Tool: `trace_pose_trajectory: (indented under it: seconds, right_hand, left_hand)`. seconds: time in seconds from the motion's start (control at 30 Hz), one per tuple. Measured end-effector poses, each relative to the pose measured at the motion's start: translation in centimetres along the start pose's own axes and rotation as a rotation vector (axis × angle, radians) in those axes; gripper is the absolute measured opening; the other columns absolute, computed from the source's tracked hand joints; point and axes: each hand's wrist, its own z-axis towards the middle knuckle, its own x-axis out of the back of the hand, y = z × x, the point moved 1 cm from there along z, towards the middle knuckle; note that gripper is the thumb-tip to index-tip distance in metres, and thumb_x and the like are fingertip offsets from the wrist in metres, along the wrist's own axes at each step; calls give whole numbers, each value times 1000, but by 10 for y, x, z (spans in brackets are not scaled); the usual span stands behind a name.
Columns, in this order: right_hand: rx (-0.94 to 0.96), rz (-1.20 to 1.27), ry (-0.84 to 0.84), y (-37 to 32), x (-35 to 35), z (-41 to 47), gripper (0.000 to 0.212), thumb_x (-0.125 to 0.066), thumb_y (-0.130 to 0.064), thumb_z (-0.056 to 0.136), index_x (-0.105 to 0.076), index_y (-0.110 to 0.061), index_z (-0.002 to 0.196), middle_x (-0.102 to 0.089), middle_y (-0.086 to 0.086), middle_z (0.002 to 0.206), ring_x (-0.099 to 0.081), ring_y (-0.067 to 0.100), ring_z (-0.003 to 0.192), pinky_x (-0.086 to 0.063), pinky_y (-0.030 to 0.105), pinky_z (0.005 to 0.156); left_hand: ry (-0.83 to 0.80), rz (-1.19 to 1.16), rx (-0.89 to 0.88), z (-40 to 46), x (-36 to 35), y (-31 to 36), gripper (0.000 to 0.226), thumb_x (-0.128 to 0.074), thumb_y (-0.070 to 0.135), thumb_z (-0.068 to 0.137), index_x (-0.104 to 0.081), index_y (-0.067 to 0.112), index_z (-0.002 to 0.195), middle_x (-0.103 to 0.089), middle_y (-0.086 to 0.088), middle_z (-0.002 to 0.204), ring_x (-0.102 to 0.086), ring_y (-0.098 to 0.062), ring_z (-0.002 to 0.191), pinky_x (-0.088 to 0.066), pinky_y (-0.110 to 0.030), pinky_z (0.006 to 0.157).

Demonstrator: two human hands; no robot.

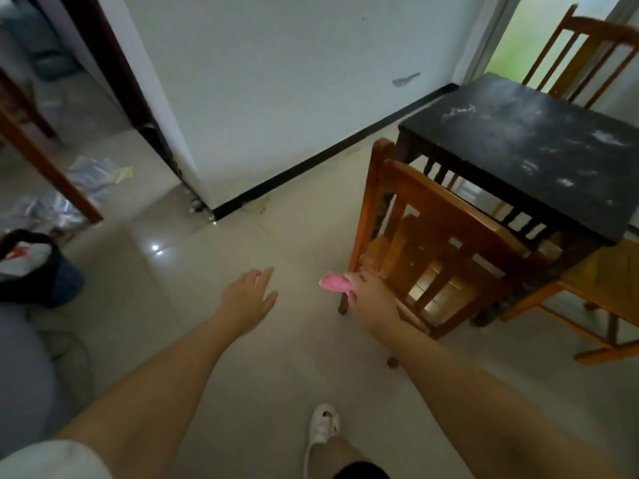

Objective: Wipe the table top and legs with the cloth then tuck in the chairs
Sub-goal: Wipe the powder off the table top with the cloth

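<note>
Our right hand [371, 299] pinches the pink cloth [334, 282] beside the chair [446, 243] tucked under the dark tabletop [539, 146]; our left hand [249, 299] hangs open. A bin [52, 271] at left holds white rubbish.

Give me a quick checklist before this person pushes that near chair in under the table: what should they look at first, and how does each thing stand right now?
1. Right hand on the near chair: ok, it is at the chair back.
2. Pink cloth secured: ok, pinched in that same hand.
3. Left hand free to help: ok, open, holding nothing.
4. Table top wiped: not ok, pale smears show.
5. Room under the table for the chair: cannot tell, the table's legs and rails partly hide it.
6. Chair at the right edge tucked in: not ok, it stands out.
</note>
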Motion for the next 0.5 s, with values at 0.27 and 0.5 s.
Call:
trace_pose_trajectory:
  seconds: [0.27,0.5]
  right_hand:
    - [54,197,-37,-40,5,167,36,-43,-12,95,-47,-12,130,-51,12,123,-50,29,109,-42,36,91]
    - [-22,256,-30,-52,18,301,34,-40,-18,97,-46,-19,130,-49,4,124,-50,21,108,-47,38,91]
  left_hand:
    - [35,9,-16,139,57,-62,53,-29,39,98,-19,17,145,-35,-10,142,-37,-25,127,-36,-38,100]
    - [31,5,-38,257,101,-118,53,-29,38,98,-20,14,145,-40,-9,137,-43,-23,120,-40,-35,97]
